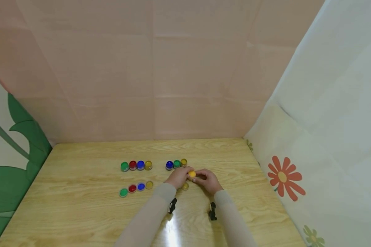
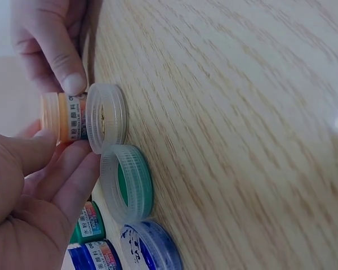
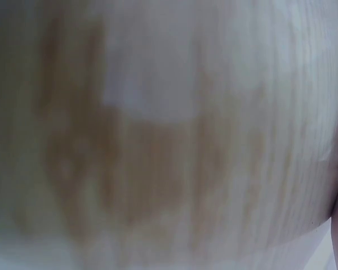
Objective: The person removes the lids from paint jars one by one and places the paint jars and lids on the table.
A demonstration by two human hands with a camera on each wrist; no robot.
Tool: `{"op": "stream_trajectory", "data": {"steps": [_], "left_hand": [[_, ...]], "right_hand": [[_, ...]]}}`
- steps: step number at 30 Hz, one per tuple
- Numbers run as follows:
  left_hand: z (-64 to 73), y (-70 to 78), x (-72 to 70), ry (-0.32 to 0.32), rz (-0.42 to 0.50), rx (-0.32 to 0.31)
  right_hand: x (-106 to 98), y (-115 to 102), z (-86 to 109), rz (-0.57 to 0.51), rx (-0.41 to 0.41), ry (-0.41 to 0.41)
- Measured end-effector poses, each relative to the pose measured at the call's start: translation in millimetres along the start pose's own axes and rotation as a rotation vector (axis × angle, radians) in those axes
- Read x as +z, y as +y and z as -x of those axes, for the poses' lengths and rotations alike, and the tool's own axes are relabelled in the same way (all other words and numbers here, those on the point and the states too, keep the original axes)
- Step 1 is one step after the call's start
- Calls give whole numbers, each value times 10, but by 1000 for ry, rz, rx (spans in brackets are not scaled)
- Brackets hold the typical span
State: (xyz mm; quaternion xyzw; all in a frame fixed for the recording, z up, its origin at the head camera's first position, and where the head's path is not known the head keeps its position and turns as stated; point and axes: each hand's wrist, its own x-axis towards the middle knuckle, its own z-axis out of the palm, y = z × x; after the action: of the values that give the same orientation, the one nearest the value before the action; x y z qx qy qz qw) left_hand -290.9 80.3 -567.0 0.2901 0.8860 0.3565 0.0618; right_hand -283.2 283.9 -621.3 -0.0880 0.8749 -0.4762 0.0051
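Observation:
Both hands meet at a small paint jar with an orange top (image 1: 192, 174). My left hand (image 1: 178, 176) holds it from the left, the thumb near the orange end and the fingers along its side. From the other side my right hand (image 1: 208, 181) grips it, its thumb pressed on the labelled body in the left wrist view. Close beside the jar lies an upturned clear lid (image 2: 107, 118) with ochre paint inside. A green lid (image 2: 127, 183) and a blue lid (image 2: 152, 247) follow it. The right wrist view is mostly blurred tabletop.
Behind the hands stand open blue (image 1: 169, 165), green (image 1: 177, 164) and ochre (image 1: 183, 162) jars. To the left is a row of several open jars (image 1: 133, 165), with a row of lids (image 1: 132, 188) in front. Fabric walls (image 1: 151, 116) border the wooden table (image 1: 80, 212).

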Motion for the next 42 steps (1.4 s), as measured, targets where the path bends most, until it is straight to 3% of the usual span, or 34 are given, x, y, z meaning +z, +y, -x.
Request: {"op": "stream_trajectory", "data": {"steps": [15,20,29,35,42], "left_hand": [[-33,-1,15,-10,62,-137],[-17,-11,11,-4,79,-123],[12,-20,4,2,1,14],[-10,-36,31,-12,-9,-22],[19,12,-1,-28,42,-78]], "right_hand": [[-3,-26,-8,19,33,9],[-3,-21,-13,18,21,5],[-1,-34,-7,23,54,12],[-1,-38,-2,22,41,4],[6,-37,1,-2,30,4]]}}
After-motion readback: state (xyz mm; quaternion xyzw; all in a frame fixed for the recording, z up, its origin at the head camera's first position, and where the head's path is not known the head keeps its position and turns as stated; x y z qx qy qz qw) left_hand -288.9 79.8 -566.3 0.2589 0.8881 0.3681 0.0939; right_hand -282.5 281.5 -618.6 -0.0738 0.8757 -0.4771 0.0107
